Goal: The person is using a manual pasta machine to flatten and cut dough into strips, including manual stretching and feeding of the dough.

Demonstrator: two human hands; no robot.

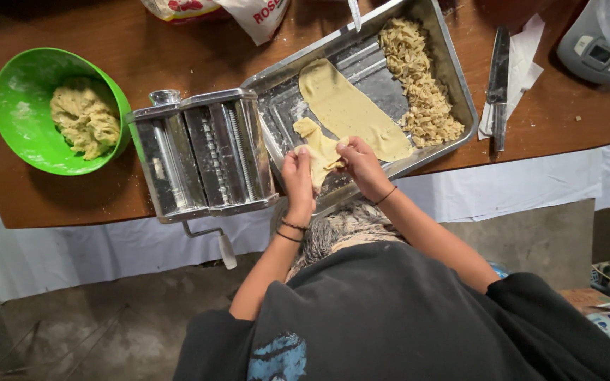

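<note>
My left hand [297, 174] and my right hand [363, 164] both grip a small folded piece of pale yellow dough [320, 147] over the near corner of a metal tray [453, 70]. A long flat dough sheet [347, 109] lies in the tray, reaching toward my right hand. Behind it sits a heap of cut noodle strips [418, 81]. A steel pasta roller machine [202, 152] stands just left of my left hand, its crank handle [224, 243] hanging over the table edge.
A green bowl [15, 85] holding a lump of dough [85, 116] sits at the left on the brown wooden table [178, 56]. A knife [499, 85] lies on white paper to the right of the tray, with a grey kitchen scale [601, 39] beyond. A flour bag [255, 14] lies at the back.
</note>
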